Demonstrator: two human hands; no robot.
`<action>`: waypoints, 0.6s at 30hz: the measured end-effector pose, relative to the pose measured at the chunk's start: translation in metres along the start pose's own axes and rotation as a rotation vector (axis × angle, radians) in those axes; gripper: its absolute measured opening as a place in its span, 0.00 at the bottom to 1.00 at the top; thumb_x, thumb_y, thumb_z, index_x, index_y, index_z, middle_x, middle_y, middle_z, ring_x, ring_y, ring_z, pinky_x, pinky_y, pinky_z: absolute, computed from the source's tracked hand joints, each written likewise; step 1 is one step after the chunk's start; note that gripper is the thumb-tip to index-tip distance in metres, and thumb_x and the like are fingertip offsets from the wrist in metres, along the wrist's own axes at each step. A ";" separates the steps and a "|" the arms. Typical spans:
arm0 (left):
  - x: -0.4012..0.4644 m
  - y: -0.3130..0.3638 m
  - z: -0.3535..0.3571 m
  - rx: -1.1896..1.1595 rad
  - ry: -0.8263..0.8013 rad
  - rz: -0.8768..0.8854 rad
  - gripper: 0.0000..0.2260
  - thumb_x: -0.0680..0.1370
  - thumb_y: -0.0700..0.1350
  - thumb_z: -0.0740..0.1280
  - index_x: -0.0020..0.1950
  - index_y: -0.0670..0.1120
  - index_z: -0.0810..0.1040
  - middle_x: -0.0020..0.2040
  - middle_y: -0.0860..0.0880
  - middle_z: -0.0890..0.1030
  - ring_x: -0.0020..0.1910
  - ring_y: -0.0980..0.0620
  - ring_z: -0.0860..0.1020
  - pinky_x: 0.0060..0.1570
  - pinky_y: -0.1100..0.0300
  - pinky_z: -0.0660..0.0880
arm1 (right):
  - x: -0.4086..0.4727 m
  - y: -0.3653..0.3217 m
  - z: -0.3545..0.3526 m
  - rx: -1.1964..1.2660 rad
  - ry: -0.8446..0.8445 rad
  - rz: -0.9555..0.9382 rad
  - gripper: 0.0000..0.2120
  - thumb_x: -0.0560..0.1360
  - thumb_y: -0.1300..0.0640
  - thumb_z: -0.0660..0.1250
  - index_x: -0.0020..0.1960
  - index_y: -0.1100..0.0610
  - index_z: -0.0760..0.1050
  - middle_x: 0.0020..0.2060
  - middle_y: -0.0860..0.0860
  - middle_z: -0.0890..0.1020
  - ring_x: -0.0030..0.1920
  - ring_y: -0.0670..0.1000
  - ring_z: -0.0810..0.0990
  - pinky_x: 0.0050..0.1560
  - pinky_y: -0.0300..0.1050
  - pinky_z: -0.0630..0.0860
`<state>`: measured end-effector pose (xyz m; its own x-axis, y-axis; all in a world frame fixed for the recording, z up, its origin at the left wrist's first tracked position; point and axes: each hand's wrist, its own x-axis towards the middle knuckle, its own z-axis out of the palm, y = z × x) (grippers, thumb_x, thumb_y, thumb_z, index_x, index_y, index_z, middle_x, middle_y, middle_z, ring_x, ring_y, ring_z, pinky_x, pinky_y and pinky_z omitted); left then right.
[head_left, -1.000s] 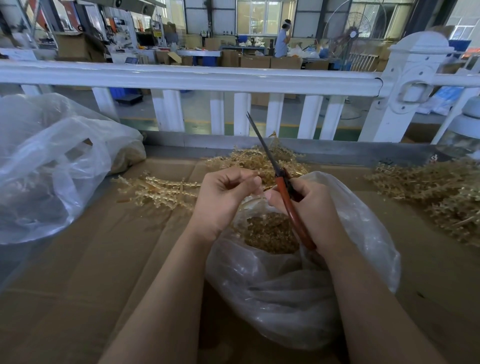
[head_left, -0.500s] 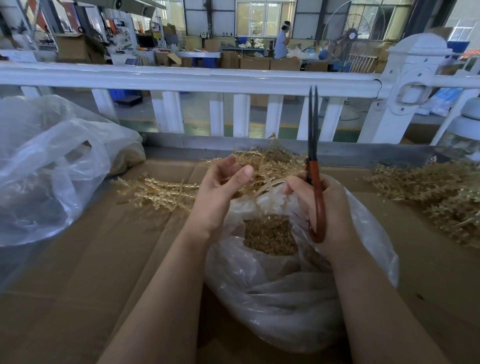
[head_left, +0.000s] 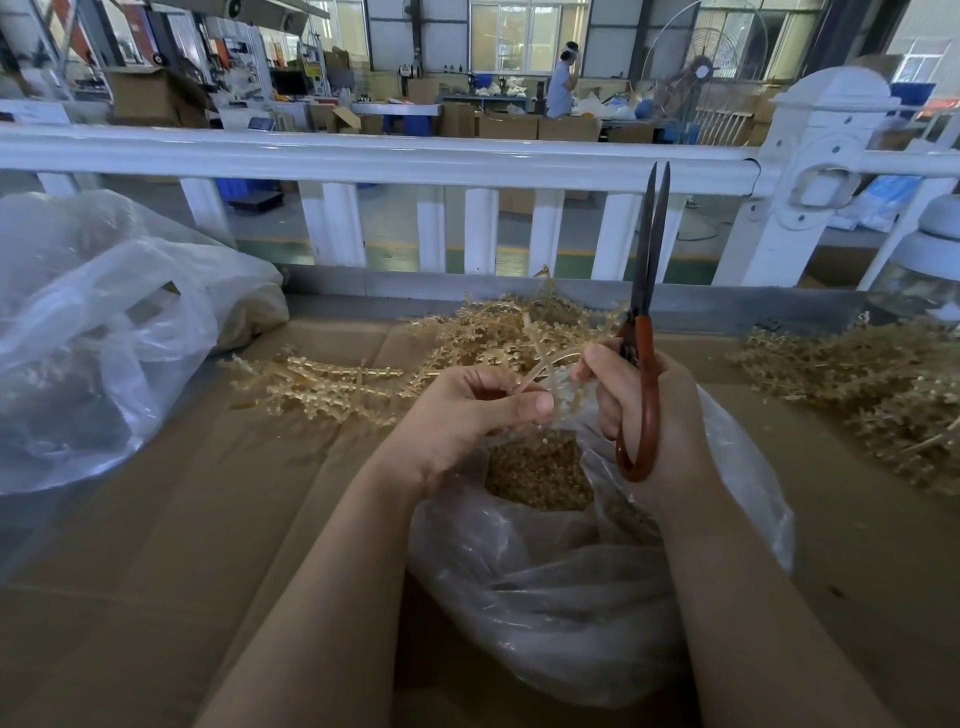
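At 6 o'clock, sitting on the cardboard (head_left: 156, 545): a clear bag (head_left: 597, 597), mouth open, with golden bits (head_left: 535, 473) inside. Just above its mouth, pinching a pale plastic strip (head_left: 545, 364) in the left hand (head_left: 467, 421), thumb and fingers curled on it. At 1 o'clock, gripping red-handled scissors (head_left: 645, 338) in the right hand (head_left: 670, 415), blades upright and nearly together, fingertips touching the strip. Beyond, at 12 o'clock, a golden sprue heap (head_left: 509, 332); at 3, another heap (head_left: 872, 374); at 9, a large plastic bag (head_left: 104, 338). Farthest, a white railing (head_left: 363, 161).
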<state>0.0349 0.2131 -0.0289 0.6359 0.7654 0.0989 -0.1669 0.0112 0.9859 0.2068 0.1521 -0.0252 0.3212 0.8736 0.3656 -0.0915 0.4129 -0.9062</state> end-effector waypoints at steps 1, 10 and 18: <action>0.000 0.000 0.001 -0.004 -0.009 -0.006 0.07 0.64 0.44 0.79 0.41 0.47 0.87 0.43 0.46 0.86 0.44 0.51 0.84 0.49 0.59 0.80 | 0.000 0.000 0.000 0.000 0.001 -0.002 0.10 0.75 0.53 0.71 0.43 0.60 0.78 0.35 0.55 0.80 0.26 0.41 0.74 0.28 0.29 0.70; 0.001 0.000 -0.002 -0.012 0.060 0.047 0.05 0.67 0.44 0.77 0.40 0.46 0.85 0.33 0.49 0.82 0.32 0.57 0.79 0.35 0.67 0.76 | 0.000 -0.002 0.004 0.011 0.024 0.030 0.04 0.78 0.63 0.68 0.45 0.60 0.79 0.38 0.57 0.80 0.26 0.40 0.76 0.28 0.29 0.71; 0.001 -0.002 0.000 0.057 0.000 -0.035 0.15 0.63 0.46 0.81 0.46 0.43 0.87 0.47 0.39 0.85 0.47 0.45 0.81 0.55 0.53 0.79 | 0.000 -0.001 0.006 -0.057 0.033 0.013 0.09 0.78 0.62 0.69 0.40 0.55 0.81 0.36 0.55 0.81 0.27 0.40 0.76 0.29 0.29 0.71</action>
<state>0.0355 0.2137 -0.0309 0.6406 0.7652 0.0637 -0.1013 0.0019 0.9949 0.2018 0.1532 -0.0227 0.3514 0.8694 0.3474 -0.0419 0.3853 -0.9218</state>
